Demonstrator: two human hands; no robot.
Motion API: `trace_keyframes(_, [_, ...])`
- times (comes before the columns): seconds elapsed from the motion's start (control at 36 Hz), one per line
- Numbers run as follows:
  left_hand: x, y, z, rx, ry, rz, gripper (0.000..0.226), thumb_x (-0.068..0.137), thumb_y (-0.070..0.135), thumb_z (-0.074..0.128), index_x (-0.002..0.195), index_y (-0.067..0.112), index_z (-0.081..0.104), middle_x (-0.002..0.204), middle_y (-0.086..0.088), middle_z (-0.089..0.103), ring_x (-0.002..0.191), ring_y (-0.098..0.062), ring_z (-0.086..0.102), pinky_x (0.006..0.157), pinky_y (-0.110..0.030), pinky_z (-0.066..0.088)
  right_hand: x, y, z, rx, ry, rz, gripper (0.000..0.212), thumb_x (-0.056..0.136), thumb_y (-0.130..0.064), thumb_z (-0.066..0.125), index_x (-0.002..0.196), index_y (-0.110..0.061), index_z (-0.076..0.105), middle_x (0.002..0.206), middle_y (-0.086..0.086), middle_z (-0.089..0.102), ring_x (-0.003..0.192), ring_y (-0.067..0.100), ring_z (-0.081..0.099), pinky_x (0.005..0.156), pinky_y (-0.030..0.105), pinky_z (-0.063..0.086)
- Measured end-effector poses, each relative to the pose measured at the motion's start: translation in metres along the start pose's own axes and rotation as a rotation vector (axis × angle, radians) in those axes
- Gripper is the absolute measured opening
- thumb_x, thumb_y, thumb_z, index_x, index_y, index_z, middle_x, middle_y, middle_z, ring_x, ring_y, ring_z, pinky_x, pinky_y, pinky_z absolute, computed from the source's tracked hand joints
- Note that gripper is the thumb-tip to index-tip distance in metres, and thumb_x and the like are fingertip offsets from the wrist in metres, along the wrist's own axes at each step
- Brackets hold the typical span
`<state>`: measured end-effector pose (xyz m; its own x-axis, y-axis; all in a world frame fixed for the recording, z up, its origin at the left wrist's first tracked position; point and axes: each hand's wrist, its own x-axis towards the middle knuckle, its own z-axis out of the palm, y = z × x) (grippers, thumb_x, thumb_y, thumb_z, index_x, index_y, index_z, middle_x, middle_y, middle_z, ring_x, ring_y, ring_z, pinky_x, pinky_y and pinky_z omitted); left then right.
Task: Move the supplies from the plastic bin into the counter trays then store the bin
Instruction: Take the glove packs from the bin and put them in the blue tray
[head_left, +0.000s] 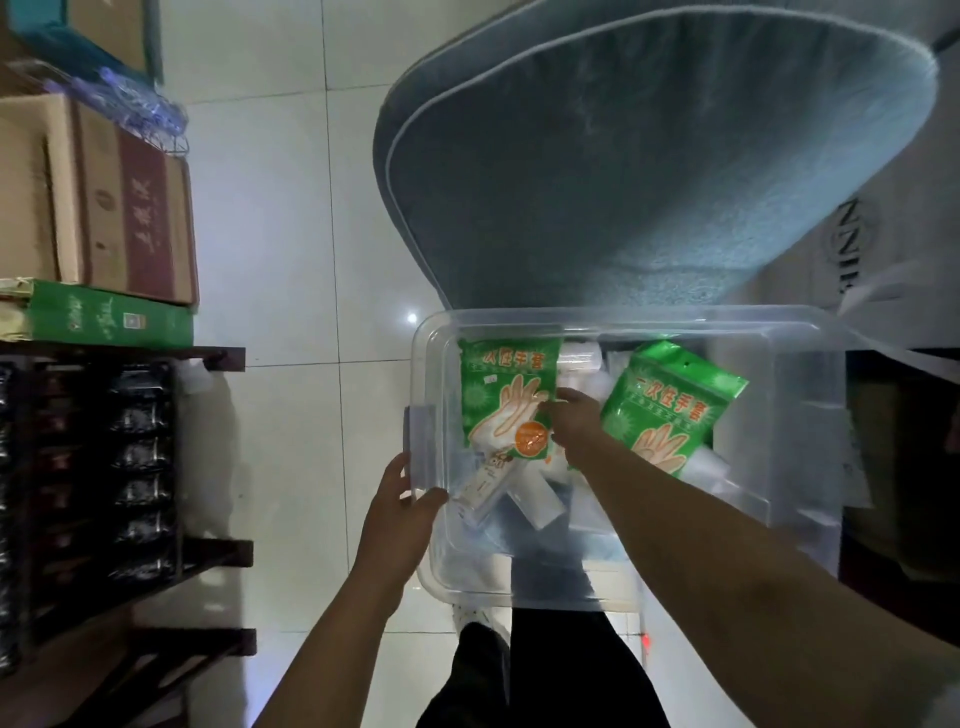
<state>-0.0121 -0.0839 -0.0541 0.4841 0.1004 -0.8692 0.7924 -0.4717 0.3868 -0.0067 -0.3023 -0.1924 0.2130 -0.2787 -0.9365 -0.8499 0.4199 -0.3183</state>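
Note:
A clear plastic bin (779, 332) is held in front of me above the tiled floor. Inside lie two green packs of disposable gloves, one at the left (501, 395) and one at the right (670, 410), with white boxes and tubes (488, 488) beneath them. My left hand (402, 499) grips the bin's left rim by its handle. My right hand (574, 415) reaches into the bin and pinches the right edge of the left glove pack.
A grey padded cushion (649, 156) leans just beyond the bin. At the left stands a dark wooden rack (130, 467) of dark packets, with cardboard boxes (114, 202) and a green box (109, 317) on top. A dark cabinet (904, 467) is at the right.

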Motion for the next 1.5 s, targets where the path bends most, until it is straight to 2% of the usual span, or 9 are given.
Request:
trace_keyframes(0.19, [-0.007, 0.002, -0.007, 0.030, -0.006, 0.021, 0.057, 0.092, 0.024, 0.065, 0.142, 0.036, 0.042, 0.136, 0.001, 0.055, 0.104, -0.015, 0.057, 0.074, -0.026, 0.043, -0.027, 0.013, -0.005, -0.004, 0.017, -0.088, 0.025, 0.082, 0.002, 0.065, 0.106, 0.000, 0.070, 0.101, 0.026, 0.071, 0.087, 0.036, 0.068, 0.084, 0.056, 0.054])
trace_keyframes(0.36, [-0.019, 0.002, -0.019, 0.025, 0.032, 0.095, 0.061, 0.092, 0.023, 0.065, 0.145, 0.037, 0.040, 0.149, -0.002, 0.045, 0.117, -0.017, 0.048, 0.087, -0.031, 0.037, -0.070, 0.015, -0.016, 0.024, -0.014, -0.221, 0.022, 0.081, 0.007, 0.066, 0.071, -0.013, 0.068, 0.079, 0.018, 0.068, 0.075, 0.028, 0.061, 0.066, 0.038, 0.050])
trace_keyframes(0.61, [-0.055, 0.011, -0.045, 0.077, -0.104, 0.301, 0.048, 0.090, 0.016, 0.064, 0.134, 0.032, 0.055, 0.136, 0.000, 0.057, 0.112, -0.016, 0.056, 0.073, -0.023, 0.044, -0.167, 0.020, -0.055, 0.103, -0.083, -0.267, 0.015, 0.086, -0.004, 0.069, 0.099, 0.004, 0.068, 0.088, 0.016, 0.063, 0.081, 0.027, 0.061, 0.065, 0.040, 0.060])
trace_keyframes(0.81, [-0.101, 0.018, -0.068, 0.065, -0.485, 0.365, 0.048, 0.091, 0.027, 0.068, 0.135, 0.035, 0.051, 0.131, 0.004, 0.057, 0.118, -0.017, 0.057, 0.090, -0.032, 0.046, -0.287, 0.063, -0.082, 0.302, -0.174, -0.421, 0.035, 0.087, -0.012, 0.065, 0.113, 0.011, 0.060, 0.104, 0.025, 0.061, 0.092, 0.033, 0.057, 0.075, 0.046, 0.049])
trace_keyframes(0.92, [-0.121, 0.021, -0.069, 0.019, -0.832, 0.294, 0.042, 0.092, 0.018, 0.066, 0.132, 0.024, 0.058, 0.119, -0.009, 0.072, 0.101, -0.025, 0.070, 0.070, -0.031, 0.056, -0.341, 0.103, -0.094, 0.354, -0.228, -0.464, 0.038, 0.085, -0.021, 0.065, 0.117, -0.002, 0.065, 0.117, 0.022, 0.068, 0.100, 0.034, 0.065, 0.080, 0.051, 0.055])
trace_keyframes(1.0, [-0.139, 0.019, -0.057, 0.091, -0.944, 0.337, 0.044, 0.090, 0.007, 0.065, 0.132, 0.015, 0.059, 0.112, -0.015, 0.072, 0.089, -0.027, 0.069, 0.063, -0.032, 0.055, -0.367, 0.133, -0.104, 0.404, -0.144, -0.497, 0.035, 0.089, -0.018, 0.061, 0.120, -0.002, 0.064, 0.119, 0.023, 0.067, 0.103, 0.036, 0.066, 0.090, 0.059, 0.050])
trace_keyframes(1.11, [-0.162, 0.012, -0.033, 0.190, -1.014, 0.420, 0.047, 0.086, 0.003, 0.069, 0.131, 0.014, 0.059, 0.111, -0.015, 0.074, 0.091, -0.028, 0.072, 0.060, -0.032, 0.056, -0.396, 0.161, -0.121, 0.451, -0.016, -0.525, 0.030, 0.095, -0.008, 0.055, 0.124, -0.006, 0.061, 0.115, 0.022, 0.069, 0.091, 0.033, 0.070, 0.070, 0.046, 0.059])
trace_keyframes(1.22, [-0.181, 0.009, -0.006, 0.236, -1.049, 0.444, 0.053, 0.085, 0.006, 0.071, 0.135, 0.016, 0.056, 0.120, -0.015, 0.071, 0.108, -0.036, 0.069, 0.076, -0.044, 0.058, -0.416, 0.177, -0.144, 0.401, 0.111, -0.597, 0.051, 0.083, 0.007, 0.067, 0.127, -0.017, 0.058, 0.113, 0.014, 0.072, 0.089, 0.029, 0.073, 0.059, 0.027, 0.057])
trace_keyframes(1.5, [-0.230, 0.030, 0.107, 0.314, -1.073, 0.520, 0.052, 0.078, 0.004, 0.077, 0.127, 0.017, 0.065, 0.122, -0.010, 0.071, 0.108, -0.034, 0.070, 0.088, -0.048, 0.057, -0.416, 0.193, -0.238, 0.398, 0.378, -0.671, 0.067, 0.080, 0.008, 0.071, 0.128, -0.036, 0.055, 0.106, 0.004, 0.067, 0.080, 0.013, 0.074, 0.057, 0.025, 0.058])
